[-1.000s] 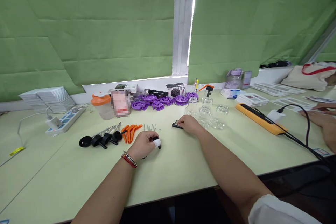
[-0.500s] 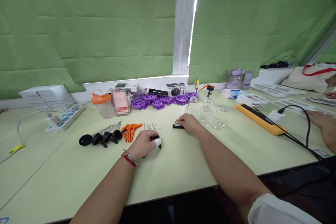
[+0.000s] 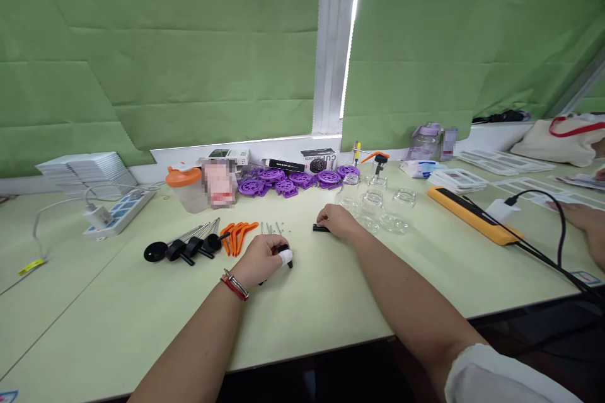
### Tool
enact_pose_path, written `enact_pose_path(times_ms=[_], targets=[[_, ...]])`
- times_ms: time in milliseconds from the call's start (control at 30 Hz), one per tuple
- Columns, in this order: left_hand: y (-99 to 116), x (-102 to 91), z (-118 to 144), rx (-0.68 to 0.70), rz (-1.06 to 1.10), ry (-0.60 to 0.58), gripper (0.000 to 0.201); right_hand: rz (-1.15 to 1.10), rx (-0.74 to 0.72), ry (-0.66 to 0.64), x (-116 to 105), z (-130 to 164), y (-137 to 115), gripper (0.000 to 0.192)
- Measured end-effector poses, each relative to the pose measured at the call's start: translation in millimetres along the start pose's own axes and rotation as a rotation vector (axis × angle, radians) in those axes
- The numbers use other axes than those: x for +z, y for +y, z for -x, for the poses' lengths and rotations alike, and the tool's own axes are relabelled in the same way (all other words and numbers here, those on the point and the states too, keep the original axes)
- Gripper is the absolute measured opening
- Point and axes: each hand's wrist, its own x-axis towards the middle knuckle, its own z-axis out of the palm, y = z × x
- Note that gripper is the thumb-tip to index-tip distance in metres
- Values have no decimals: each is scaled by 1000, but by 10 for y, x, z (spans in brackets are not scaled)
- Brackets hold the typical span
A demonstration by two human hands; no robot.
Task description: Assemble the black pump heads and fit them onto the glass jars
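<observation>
My left hand (image 3: 263, 259), a white wrap on one fingertip, is closed on a small black part (image 3: 290, 264), most of it hidden by the fingers. To its right, my right hand (image 3: 338, 221) reaches down to the table with fingers pinched at a short black bar (image 3: 321, 228). What those fingertips hold, if anything, is hidden. Thin metal pins (image 3: 270, 228) and tiny metal bits lie just beyond my left hand. Left of it are several orange handles (image 3: 239, 238) and round black pieces with metal rods (image 3: 176, 250).
Clear glass jars (image 3: 372, 204) stand beyond my right hand, one with an orange-handled black top (image 3: 379, 162). Purple plastic parts (image 3: 286, 186) lie along the back beside an orange-lidded cup (image 3: 185, 186). A yellow power strip (image 3: 472, 216) with cables and another person's hand (image 3: 574, 214) are at right.
The small metal bits visible by my right fingertips earlier no longer show; those fingers have shifted slightly left over the black bar. My left hand keeps its grip. The view has shifted a little.
</observation>
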Motion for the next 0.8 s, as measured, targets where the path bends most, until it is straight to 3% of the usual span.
enact_pose_path(times_ms=[433,600,700,800], targets=[[-3,-13,-4,-8,-29,5,19,2,-3,2,14,-18,6,14],[-9,-14,-6,-30,-31,-1,18,-31,-14,58,-31,31,-45,14],[10,-8,-4,-31,-12,-16,18,-169,-99,164,-79,155,-206,15],[24,2,-2,-9,10,-23,17,-436,-321,188,-86,342,-460,13]])
